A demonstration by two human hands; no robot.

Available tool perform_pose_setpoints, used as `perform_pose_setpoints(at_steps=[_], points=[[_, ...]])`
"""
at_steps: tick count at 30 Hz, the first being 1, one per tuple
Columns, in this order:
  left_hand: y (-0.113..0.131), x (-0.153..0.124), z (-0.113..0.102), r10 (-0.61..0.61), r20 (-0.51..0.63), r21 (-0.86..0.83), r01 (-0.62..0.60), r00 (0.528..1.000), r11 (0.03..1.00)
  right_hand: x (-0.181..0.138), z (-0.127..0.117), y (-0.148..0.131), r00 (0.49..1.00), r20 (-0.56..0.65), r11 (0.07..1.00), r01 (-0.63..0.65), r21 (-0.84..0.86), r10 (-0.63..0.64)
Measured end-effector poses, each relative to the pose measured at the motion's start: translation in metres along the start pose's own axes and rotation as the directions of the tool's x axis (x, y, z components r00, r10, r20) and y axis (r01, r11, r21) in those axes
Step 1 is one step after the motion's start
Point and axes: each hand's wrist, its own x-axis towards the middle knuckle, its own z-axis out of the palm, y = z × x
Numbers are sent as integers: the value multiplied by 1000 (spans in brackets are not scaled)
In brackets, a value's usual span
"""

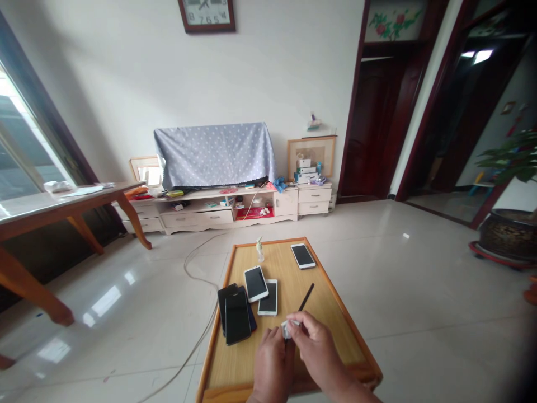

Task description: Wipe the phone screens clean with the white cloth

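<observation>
My right hand (316, 342) is closed, pinching a small folded white cloth (287, 329) between thumb and fingers. My left hand (272, 361) is closed close beside it, around the lower end of a slim black object (307, 296) that looks like a phone seen on edge. The cloth covers part of this object, and its upper end points away from me. To the left on the low wooden table (247, 392), a white phone (255, 282) rests partly on another white phone (271, 298). Beside them a black phone (238, 319) lies over other dark phones (224, 294).
A small clear spray bottle (259, 252) stands near the table's far edge. One more white phone (302, 256) lies at the far right corner. A cable (195, 347) runs along the floor on the left. A cloth-draped cabinet (199, 218) stands against the wall.
</observation>
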Motion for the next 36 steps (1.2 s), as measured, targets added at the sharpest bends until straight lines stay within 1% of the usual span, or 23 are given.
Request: perform_pose_setpoints(at_steps=[1,3,5,7,9,10,11,13,15,16,18,20,22,24,25,27,29,30,32,34,36], points=[[0,0,0,0,-13,-22,0,1000,1000,-2,2,-3,999,16,999,31,-16,-31],[1,-1,-1,-5,-31,-71,3,999,997,3,-3,-9,998,-30,998,51,-32,-52],[2,-4,-2,-15,-35,-115,10,999,993,19,-17,-13,987,-158,999,23,-29,-27],[4,-7,-3,-15,-29,-141,11,999,990,37,-34,-15,954,-301,1000,1,-18,-6],[6,-9,-3,-10,-17,-153,7,1000,988,47,-45,-15,922,-386,1000,0,-19,-7],[6,-10,-3,-8,-13,-158,5,1000,987,48,-46,-14,920,-393,1000,6,-24,-15],[6,-10,-3,-6,-10,-163,4,1000,987,45,-43,-14,928,-373,999,14,-32,-25],[5,-9,-1,-9,-13,-173,6,1000,985,30,-31,-14,966,-256,998,37,-51,-49],[1,-8,1,-15,-29,-180,10,999,984,12,-13,-14,993,-89,995,66,-68,-72],[-1,-7,1,-18,-40,-187,10,999,982,4,-5,-15,995,-38,993,90,-81,-93],[-4,-5,2,-22,-53,-215,10,998,977,-3,3,-17,994,4,990,113,-85,-113],[-4,-4,0,-18,-50,-263,4,999,965,3,-1,-18,994,-46,993,100,-59,-103],[-2,-5,-3,-10,-31,-314,0,999,949,19,-14,-16,985,-158,998,67,-16,-69],[1,-7,-4,-5,-1,-361,4,1000,932,37,-32,-11,957,-288,999,36,23,-28],[2,-8,-4,-19,26,-390,27,999,920,45,-40,-8,943,-334,999,15,47,2],[4,-10,-1,-81,105,-478,122,991,870,55,-53,-2,922,-383,995,-22,95,57],[5,-10,3,-150,191,-587,235,970,775,58,-60,2,913,-403,994,-30,103,69],[5,-10,5,-172,222,-637,276,960,719,57,-62,2,907,-418,998,-12,66,38],[6,-8,7,-177,254,-717,308,951,626,53,-63,2,891,-444,993,57,-99,-95],[7,-7,8,-168,275,-764,321,947,560,48,-62,0,871,-417,943,134,-305,-259],[7,-6,8,-166,295,-791,338,941,509,42,-58,-2,860,-366,881,178,-439,-356]])
